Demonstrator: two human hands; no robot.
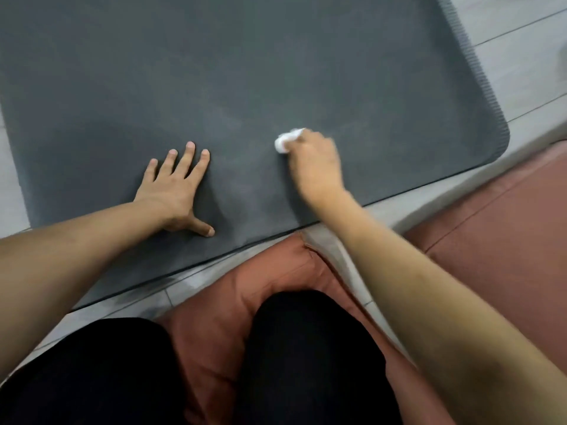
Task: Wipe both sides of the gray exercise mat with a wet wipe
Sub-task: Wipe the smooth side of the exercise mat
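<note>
- Head view: my right hand [316, 162] has its grip closed around a bunched white wet wipe [287, 140], pressing it onto the gray exercise mat [245, 72].
- My left hand [176, 185] lies flat and open on the mat, fingers spread, holding nothing.
- I see the mat flat on the pale floor [527, 65], both hands near its closest edge.
- My knees rest on a reddish cushion [276, 271] beside that edge.

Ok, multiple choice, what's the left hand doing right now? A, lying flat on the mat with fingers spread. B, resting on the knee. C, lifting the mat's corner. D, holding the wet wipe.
A: the left hand lies palm-down, fingers spread, on the gray mat; the right hand holds the wipe.
</note>
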